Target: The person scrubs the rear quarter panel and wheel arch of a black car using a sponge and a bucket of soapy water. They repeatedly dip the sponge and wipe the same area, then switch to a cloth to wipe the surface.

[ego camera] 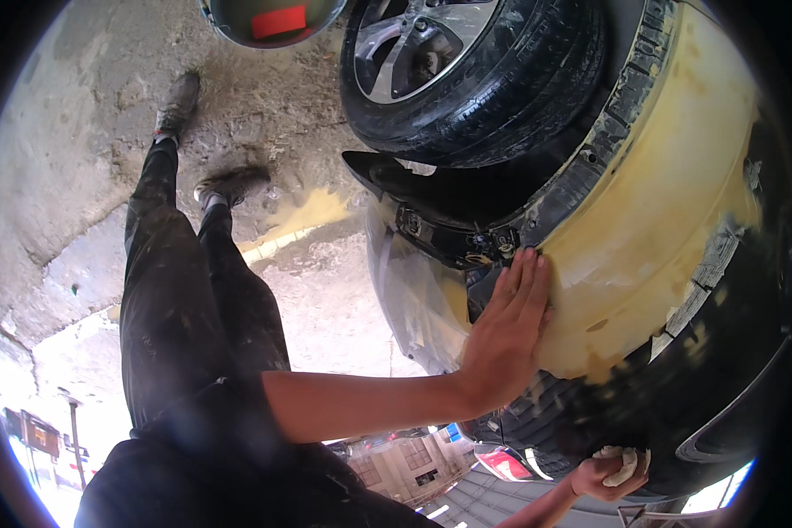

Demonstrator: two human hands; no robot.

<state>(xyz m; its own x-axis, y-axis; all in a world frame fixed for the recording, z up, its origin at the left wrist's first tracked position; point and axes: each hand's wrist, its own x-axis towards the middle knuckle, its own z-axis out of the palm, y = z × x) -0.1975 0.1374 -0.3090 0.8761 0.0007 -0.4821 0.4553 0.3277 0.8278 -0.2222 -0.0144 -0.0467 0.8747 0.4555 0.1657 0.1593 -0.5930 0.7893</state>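
A car body panel (666, 218), coated with pale yellow filler or primer and partly sanded, curves around the wheel arch. My left hand (509, 317) lies flat on its lower edge, fingers stretched, holding nothing. Beside those fingertips are dark brackets and clips (501, 241) under the panel. My right hand (610, 472) grips a crumpled pale cloth (624, 462) against the dark bodywork, its fingers curled around it. Torn masking paper or tape (703, 277) borders the coated area. Whatever lies beneath my left palm is hidden.
The car's wheel and tyre (475, 86) fill the upper middle. A bucket of cloudy water (237, 33) holds a red block (278, 22). A translucent curved part (409, 297) juts out by my legs. Yellow residue (310, 211) stains the rough concrete floor (79, 152).
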